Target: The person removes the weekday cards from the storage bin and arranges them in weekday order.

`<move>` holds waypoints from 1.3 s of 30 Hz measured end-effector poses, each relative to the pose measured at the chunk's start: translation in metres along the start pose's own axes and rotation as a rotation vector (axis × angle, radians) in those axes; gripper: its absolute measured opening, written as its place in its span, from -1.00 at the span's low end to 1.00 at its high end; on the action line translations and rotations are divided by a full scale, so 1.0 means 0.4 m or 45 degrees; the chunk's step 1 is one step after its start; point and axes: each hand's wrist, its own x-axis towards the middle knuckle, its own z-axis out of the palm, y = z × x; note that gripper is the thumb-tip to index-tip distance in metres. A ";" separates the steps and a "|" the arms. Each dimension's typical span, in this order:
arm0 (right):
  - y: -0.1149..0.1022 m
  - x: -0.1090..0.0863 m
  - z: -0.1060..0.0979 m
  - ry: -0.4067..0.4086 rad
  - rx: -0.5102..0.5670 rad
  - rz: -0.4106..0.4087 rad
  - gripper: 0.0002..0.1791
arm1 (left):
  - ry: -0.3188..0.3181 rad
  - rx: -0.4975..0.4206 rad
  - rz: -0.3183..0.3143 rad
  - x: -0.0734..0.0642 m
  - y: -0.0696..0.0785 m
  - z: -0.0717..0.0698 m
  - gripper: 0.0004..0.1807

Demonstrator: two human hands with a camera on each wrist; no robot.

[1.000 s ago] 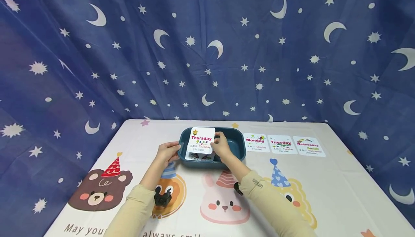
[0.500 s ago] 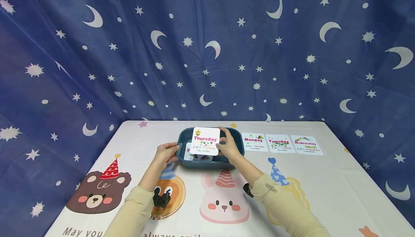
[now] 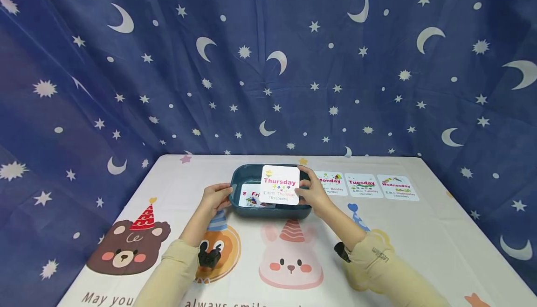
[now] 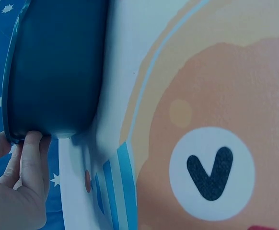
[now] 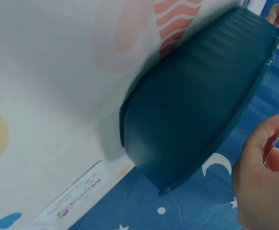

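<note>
Reaching forward, a person's left hand (image 3: 215, 198) is pinching the end of a blue bin (image 3: 268, 212); the fingers of the right hand (image 3: 314, 194) are gripping the Thursday card (image 3: 278, 192) above it, now hovering farther right, exposing more of the Friday card (image 3: 254, 198).

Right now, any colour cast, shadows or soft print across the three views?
Head view: evenly lit; Thursday card headline legible, small print faint. Left wrist view: bluish cast, box dark, shadow along its base. Right wrist view: bluish too, soft shadow on the table, Monday card small print unreadable.
</note>
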 end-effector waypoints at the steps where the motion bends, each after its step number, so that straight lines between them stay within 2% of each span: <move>1: -0.001 -0.007 -0.007 0.002 -0.008 0.002 -0.24 | -0.002 0.001 -0.001 0.001 -0.001 0.001 -0.62; 8: -0.004 -0.046 -0.053 0.031 -0.073 0.024 -0.23 | 0.000 0.020 -0.003 0.003 -0.001 0.005 -0.61; 15: 0.004 -0.077 -0.094 0.004 -0.115 0.026 -0.22 | 0.008 0.040 -0.022 0.002 0.004 0.006 -0.60; 24: 0.032 -0.095 -0.147 0.075 -0.213 0.082 -0.22 | 0.000 0.042 -0.012 0.000 0.009 0.003 -0.61; 39: 0.082 -0.123 -0.247 -0.026 -0.375 0.081 -0.26 | -0.005 0.027 0.003 -0.005 0.002 0.003 -0.62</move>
